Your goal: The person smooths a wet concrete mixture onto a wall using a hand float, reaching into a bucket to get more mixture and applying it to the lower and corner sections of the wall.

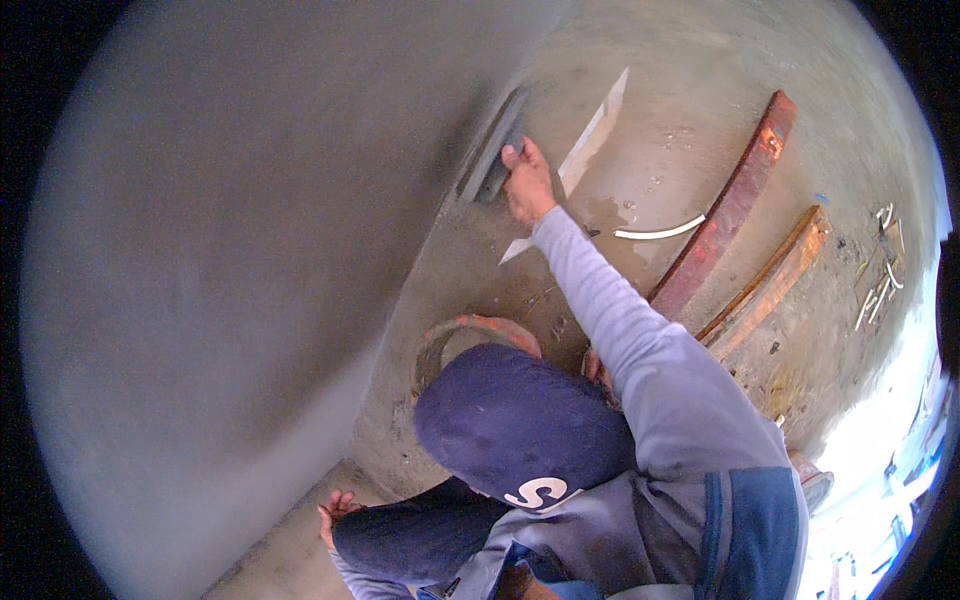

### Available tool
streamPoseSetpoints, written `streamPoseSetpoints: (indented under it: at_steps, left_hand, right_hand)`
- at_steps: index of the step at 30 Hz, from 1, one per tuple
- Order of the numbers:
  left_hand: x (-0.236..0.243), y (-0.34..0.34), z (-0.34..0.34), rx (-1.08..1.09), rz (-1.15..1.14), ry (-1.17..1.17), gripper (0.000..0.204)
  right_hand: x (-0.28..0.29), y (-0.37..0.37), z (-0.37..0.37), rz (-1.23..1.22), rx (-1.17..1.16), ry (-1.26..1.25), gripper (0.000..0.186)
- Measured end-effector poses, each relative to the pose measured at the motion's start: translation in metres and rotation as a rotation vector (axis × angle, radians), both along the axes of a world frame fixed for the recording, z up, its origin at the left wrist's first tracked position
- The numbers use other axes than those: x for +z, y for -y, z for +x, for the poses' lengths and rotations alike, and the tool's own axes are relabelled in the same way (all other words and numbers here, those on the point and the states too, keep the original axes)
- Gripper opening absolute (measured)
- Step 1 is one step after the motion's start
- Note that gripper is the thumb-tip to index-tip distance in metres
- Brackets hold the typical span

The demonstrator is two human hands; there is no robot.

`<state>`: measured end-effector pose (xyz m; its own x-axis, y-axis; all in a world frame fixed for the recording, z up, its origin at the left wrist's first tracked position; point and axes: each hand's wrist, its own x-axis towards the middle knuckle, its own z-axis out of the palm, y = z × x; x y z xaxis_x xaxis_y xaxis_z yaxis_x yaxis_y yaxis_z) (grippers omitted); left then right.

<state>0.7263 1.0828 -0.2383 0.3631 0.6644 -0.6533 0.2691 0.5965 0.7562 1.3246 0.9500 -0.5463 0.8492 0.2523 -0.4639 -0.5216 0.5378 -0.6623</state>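
My right hand (528, 182) is stretched out ahead and closed on a dark grey plastering float (496, 145). The long face of the float lies along the foot of the grey plastered wall (240, 240), where it meets the floor. Down at the lower left, my left hand (341, 510) is beside my bent knee, its fingers loosely apart and nothing visible in it. Between my knees and the wall stands a round bucket (500, 328) with an orange, mortar-smeared rim, partly hidden by my knee.
A thin white strip (597, 130) lies on the wet floor (690, 165) beyond my right hand. To the right are a white curved tube (660, 232), a long reddish beam (735, 200) and an orange-brown wooden piece (770, 290). Small white scraps (880, 300) lie farther right.
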Motion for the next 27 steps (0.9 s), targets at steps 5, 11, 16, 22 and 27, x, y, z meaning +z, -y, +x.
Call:
streamPoseSetpoints:
  at_steps: [5,11,16,22,27]
  left_hand:
    - [0.012,0.010,0.000,-0.001,-0.005,-0.012,0.052]
    - [0.021,0.023,-0.008,0.023,0.009,0.020,0.051]
    - [0.013,0.014,-0.001,0.018,-0.003,-0.005,0.050]
    - [0.004,-0.002,0.010,-0.079,0.001,-0.073,0.049]
    - [0.007,0.005,0.001,-0.049,0.054,-0.051,0.051]
  right_hand:
    - [-0.032,-0.028,0.011,0.185,-0.052,-0.025,0.035]
    - [0.032,-0.032,0.029,0.000,-0.107,-0.023,0.043]
    - [0.157,-0.037,-0.017,-0.294,-0.182,0.710,0.046]
    - [0.200,-0.015,-0.064,-0.073,0.083,0.968,0.046]
    - [0.076,0.017,0.032,0.042,-0.102,0.116,0.043]
